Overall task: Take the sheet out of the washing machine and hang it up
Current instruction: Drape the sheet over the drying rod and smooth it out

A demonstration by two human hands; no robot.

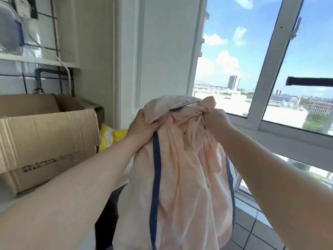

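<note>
The peach sheet (pixel 182 177) with its navy trim hangs bunched in front of me, held up between the window (pixel 266 73) and the cardboard box (pixel 46 141). My left hand (pixel 142 127) grips its top left edge, fingers curled into the cloth, and my right hand (pixel 216 120) pinches a gathered fold at the top right.

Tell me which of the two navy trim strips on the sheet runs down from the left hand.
The long navy strip, starting under the left hand; the other navy strip edges the sheet on the right.
</note>
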